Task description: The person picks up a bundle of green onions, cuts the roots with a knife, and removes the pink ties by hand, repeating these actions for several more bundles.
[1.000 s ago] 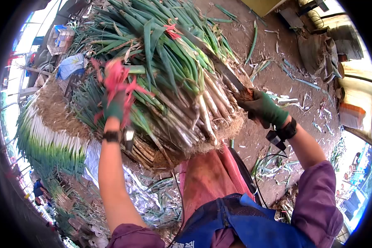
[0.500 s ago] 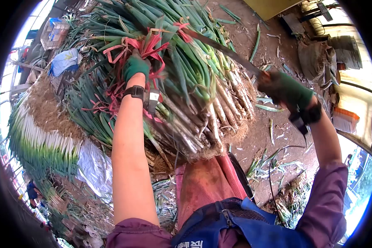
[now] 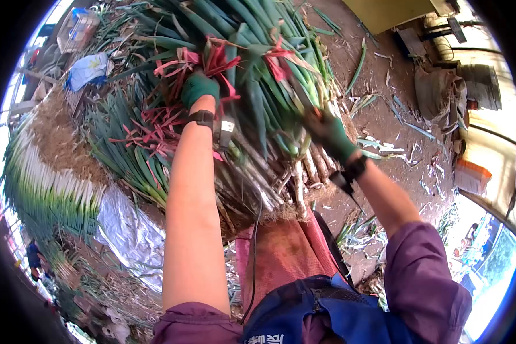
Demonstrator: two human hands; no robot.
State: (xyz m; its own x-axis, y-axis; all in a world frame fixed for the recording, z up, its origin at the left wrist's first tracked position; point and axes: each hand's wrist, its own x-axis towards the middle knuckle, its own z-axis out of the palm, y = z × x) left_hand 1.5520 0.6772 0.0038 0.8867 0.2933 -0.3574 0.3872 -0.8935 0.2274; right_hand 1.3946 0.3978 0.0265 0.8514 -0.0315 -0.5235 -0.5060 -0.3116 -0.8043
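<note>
The left hand (image 3: 200,87) has its fingers closed round red ribbons (image 3: 217,60) on the big onion pile (image 3: 269,186), maybe to keep it still; the right hand (image 3: 331,133) grips a blurry knife (image 3: 297,93) by the leaves (image 3: 257,114)

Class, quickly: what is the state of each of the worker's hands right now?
Left hand: at the red ties; open or closed cannot be told.
Right hand: closed, holding the long knife.

The gloved left hand (image 3: 200,88) holds red strips (image 3: 217,59) over a pile of leeks (image 3: 257,112); the right hand (image 3: 330,133) grips a blurred knife (image 3: 300,94). Another leek heap (image 3: 51,186) lies to the left.
</note>
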